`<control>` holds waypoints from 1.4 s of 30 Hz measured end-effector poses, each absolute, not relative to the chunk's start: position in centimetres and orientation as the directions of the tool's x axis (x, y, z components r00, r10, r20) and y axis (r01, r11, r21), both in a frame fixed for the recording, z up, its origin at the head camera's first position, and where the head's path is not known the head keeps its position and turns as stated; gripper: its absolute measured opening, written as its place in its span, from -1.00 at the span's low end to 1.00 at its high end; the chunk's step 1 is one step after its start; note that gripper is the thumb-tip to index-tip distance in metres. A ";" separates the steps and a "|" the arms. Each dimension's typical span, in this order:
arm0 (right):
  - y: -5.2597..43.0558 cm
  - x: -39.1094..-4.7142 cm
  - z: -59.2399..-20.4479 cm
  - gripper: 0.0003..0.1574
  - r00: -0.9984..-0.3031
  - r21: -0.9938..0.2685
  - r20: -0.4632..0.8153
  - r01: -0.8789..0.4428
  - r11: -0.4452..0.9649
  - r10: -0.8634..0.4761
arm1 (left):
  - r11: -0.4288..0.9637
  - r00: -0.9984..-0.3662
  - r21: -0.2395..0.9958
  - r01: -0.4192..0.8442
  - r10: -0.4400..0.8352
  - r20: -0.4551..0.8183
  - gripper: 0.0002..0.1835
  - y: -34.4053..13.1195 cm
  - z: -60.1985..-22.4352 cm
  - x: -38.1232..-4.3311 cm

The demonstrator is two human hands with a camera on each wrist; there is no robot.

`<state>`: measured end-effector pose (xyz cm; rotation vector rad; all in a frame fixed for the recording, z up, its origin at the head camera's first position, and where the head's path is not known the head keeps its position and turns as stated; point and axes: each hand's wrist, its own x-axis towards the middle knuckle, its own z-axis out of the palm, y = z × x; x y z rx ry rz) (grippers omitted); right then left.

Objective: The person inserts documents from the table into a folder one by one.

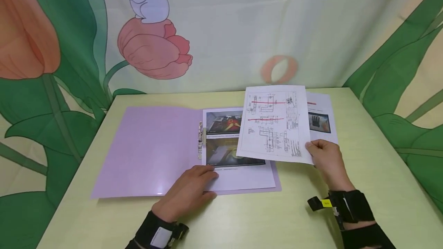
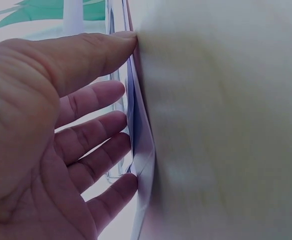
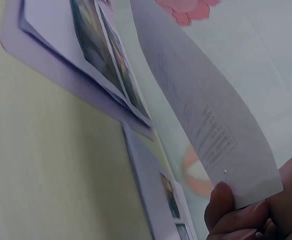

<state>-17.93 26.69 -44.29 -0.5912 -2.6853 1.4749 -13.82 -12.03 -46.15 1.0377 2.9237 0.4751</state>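
Observation:
A lilac folder [image 1: 152, 149] lies spread on the table, with a metal clip [image 1: 202, 145] along its fold. Pages with colour photos [image 1: 225, 153] lie on its right half. My left hand [image 1: 188, 187] rests at the folder's lower edge, fingertips on the pages' bottom left corner; in the left wrist view its fingers are spread and lightly bent. My right hand [image 1: 327, 160] pinches the lower right corner of a white sheet [image 1: 270, 110] with technical drawings and two red lines. That sheet is held above the table, bowed in the right wrist view, and hides part of the photos.
Right of the folder, more printed paper [image 1: 325, 105] with a photo lies on the pale table [image 1: 360, 137], partly behind the raised sheet. A curtain [image 1: 225, 30] with flowers and a rabbit hangs behind the table's far edge.

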 end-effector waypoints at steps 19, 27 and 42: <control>20.9 -16.5 -45.2 -0.62 -0.971 -0.788 -0.169 0.237 0.569 0.172 | 0.780 -0.828 0.293 0.554 0.553 0.091 -0.60 -13.0 -45.4 -13.0; 19.4 -16.4 -45.0 -0.69 -0.977 -0.762 -0.122 0.205 0.614 0.175 | 0.803 -0.865 0.332 0.495 0.490 0.104 -0.81 -13.7 -45.5 -12.8; 18.1 -16.4 -45.9 -0.70 -0.983 -0.740 -0.119 0.183 0.647 0.142 | 0.807 -0.875 0.344 0.480 0.465 0.130 -0.84 -13.8 -45.4 -13.3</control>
